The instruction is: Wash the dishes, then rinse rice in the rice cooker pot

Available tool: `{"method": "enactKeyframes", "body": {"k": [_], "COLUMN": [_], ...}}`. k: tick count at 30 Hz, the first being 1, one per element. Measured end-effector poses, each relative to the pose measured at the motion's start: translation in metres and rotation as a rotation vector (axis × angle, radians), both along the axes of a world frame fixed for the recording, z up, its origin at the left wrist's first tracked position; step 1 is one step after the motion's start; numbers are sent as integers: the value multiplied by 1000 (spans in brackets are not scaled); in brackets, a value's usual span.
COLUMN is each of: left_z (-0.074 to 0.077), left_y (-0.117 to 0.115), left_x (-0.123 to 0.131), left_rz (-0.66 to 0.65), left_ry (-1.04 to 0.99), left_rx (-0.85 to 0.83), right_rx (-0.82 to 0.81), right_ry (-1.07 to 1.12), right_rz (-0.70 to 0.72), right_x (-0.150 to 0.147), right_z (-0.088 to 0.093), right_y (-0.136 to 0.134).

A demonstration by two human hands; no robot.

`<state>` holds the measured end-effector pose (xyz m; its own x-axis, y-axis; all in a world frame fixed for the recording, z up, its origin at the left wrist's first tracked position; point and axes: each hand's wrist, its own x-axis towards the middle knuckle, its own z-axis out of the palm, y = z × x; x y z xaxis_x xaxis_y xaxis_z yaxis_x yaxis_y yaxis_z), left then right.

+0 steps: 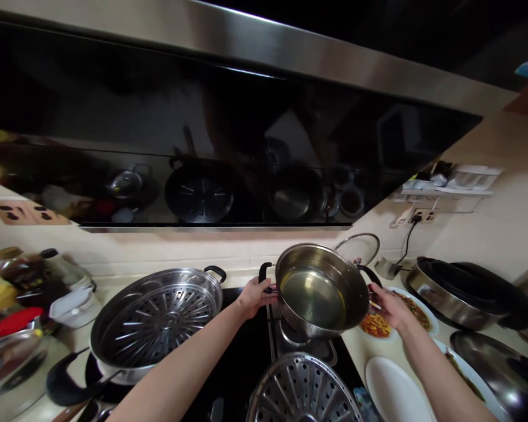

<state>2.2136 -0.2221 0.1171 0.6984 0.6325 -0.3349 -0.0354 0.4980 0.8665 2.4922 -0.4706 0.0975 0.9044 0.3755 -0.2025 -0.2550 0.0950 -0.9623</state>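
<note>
Head view: holding a steel pot [317,258] by its black side handles, with left hand [253,297] and right hand [389,306] closed on one each. Apparently lifted above the right burner [290,335], with yellowish liquid [314,298] inside; not yet set down. At near centre, a perforated steamer plate [305,375]; at left, an uncovered steamer tier [171,322]. Already plated at right: cooked food [376,325].
</note>
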Motion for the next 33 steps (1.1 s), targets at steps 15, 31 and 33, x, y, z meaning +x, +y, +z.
{"method": "enactKeyframes", "body": {"k": [15, 31, 33], "left_z": [85, 79, 69], "left_y": [0, -104, -117], "left_x": [-242, -909, -978], "left_rz": [132, 1082, 1234], "left_ry": [-296, -186, -223], "left_rx": [-14, 148, 117], "right_rx": [10, -85, -128], "right_ry": [-113, 36, 55], "right_rz": [346, 1194, 1350], "right_x": [-224, -802, -884], "right_z": [153, 114, 98], "right_y": [-17, 208, 241]}}
